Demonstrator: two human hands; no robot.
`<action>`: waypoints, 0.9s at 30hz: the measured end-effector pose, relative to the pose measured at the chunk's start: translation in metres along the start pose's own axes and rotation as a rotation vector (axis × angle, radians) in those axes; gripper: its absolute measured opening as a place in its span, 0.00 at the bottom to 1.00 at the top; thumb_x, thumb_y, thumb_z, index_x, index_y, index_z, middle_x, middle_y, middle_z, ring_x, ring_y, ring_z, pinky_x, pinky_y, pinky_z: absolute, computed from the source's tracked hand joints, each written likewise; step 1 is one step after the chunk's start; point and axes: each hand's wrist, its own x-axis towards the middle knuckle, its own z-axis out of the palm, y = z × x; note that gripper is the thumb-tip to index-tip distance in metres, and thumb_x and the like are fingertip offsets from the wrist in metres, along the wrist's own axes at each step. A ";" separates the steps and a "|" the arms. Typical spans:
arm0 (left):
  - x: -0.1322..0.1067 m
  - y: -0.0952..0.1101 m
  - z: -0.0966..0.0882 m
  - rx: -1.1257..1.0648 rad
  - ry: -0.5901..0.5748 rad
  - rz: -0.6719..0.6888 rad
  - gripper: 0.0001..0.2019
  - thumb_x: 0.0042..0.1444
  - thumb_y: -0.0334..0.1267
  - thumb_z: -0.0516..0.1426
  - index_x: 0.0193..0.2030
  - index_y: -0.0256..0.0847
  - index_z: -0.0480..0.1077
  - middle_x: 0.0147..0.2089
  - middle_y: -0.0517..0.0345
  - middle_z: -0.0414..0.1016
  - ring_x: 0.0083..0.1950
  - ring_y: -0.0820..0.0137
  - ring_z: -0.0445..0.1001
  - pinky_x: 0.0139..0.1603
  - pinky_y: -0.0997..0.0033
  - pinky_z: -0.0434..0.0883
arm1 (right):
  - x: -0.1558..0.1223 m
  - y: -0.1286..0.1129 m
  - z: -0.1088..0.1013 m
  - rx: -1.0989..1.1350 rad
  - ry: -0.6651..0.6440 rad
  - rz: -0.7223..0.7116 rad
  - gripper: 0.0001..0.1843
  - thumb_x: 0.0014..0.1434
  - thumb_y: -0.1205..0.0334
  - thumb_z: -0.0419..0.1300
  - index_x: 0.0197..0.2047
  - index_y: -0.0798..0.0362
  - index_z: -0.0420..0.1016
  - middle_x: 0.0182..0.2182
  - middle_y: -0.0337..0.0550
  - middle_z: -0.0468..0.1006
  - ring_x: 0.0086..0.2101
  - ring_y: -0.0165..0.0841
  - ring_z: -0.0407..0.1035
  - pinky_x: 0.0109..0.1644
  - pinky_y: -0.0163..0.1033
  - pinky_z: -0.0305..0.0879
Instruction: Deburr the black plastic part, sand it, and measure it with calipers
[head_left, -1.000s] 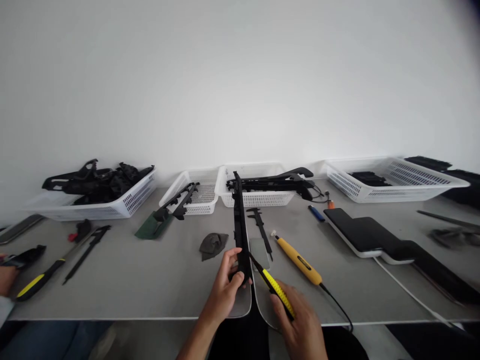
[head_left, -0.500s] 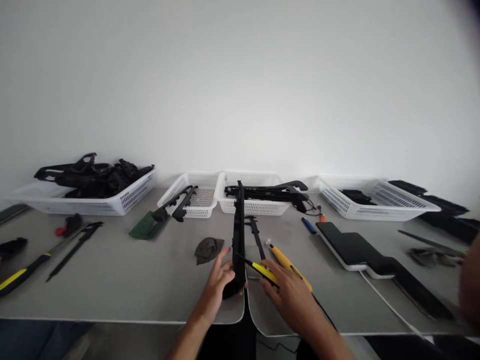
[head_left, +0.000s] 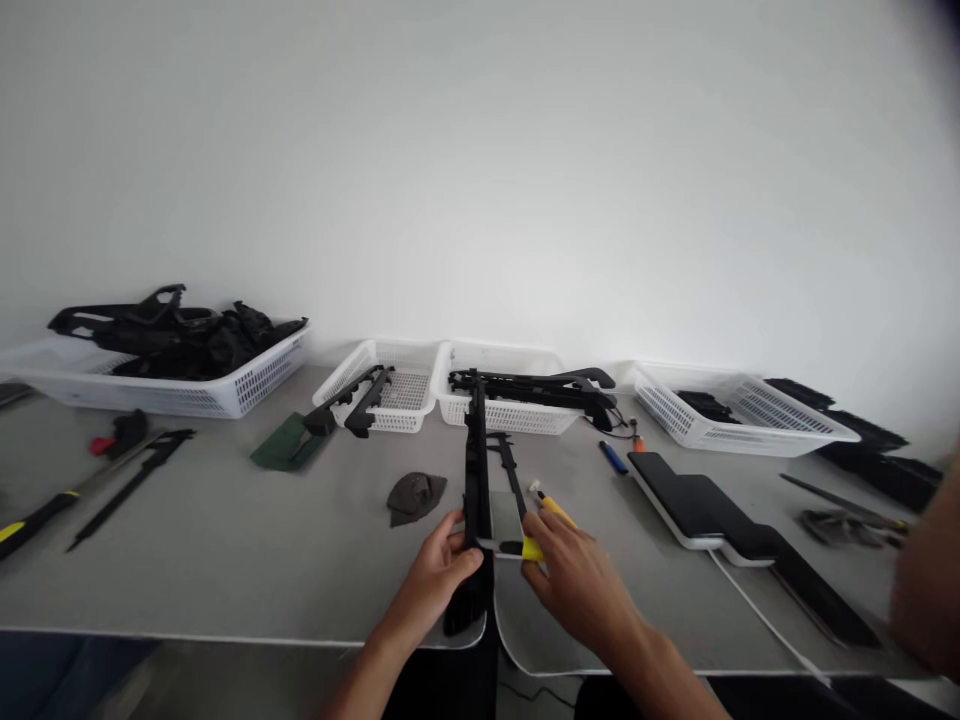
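L hand: fingers curled round the near part of the long black plastic strip, thumb on top, pinching it steady. R hand: closed on a yellow-handled knife, blade lying roughly crosswise, tip touching the strip's R side just ahead of the L fingertips.

Strip pos.: lies lengthwise, away from the body. Near end overhangs the table edge; far end reaches the middle white basket.

Nearby: grey crumpled pad L of the strip, a thin black bar just R of it, a second yellow-handled tool behind the R hand. Blue lighter and a black-on-white slab sit further R. Another person's arm shows at the R edge, well apart.

Step in hand (judgement): blade being worked along the strip's edge, prob. trimming.
- Keep the L fingers behind the blade line; they're close now.
- Blade shallow, light passes, stroke away from the holding hand.
- Press the strip down on the table so it can't twist; the overhanging end prob. flexes.
- Contact pt is partly hidden by the hands, so can't tell the blade's exact angle.

Writing/brands: none legible. Knife handle shows plain yellow, no mark readable.
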 end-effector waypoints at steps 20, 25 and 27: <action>-0.015 0.001 0.003 0.246 -0.062 0.048 0.25 0.60 0.35 0.59 0.65 0.46 0.65 0.47 0.56 0.82 0.42 0.64 0.82 0.52 0.59 0.72 | 0.016 -0.005 -0.014 -0.085 -0.174 0.164 0.36 0.75 0.33 0.48 0.29 0.48 0.81 0.30 0.50 0.86 0.33 0.45 0.83 0.31 0.41 0.56; -0.016 0.002 0.004 0.243 -0.067 0.017 0.26 0.58 0.33 0.58 0.64 0.45 0.64 0.46 0.56 0.81 0.40 0.65 0.81 0.51 0.60 0.72 | 0.017 -0.001 -0.010 -0.056 -0.148 0.158 0.35 0.76 0.35 0.47 0.28 0.49 0.78 0.29 0.49 0.84 0.33 0.45 0.82 0.31 0.41 0.53; -0.016 0.000 0.003 0.228 -0.065 0.009 0.26 0.58 0.33 0.59 0.64 0.45 0.64 0.47 0.56 0.81 0.40 0.65 0.82 0.50 0.60 0.73 | 0.016 -0.002 -0.009 -0.060 -0.150 0.134 0.35 0.76 0.36 0.48 0.28 0.48 0.78 0.28 0.48 0.84 0.32 0.44 0.82 0.31 0.41 0.52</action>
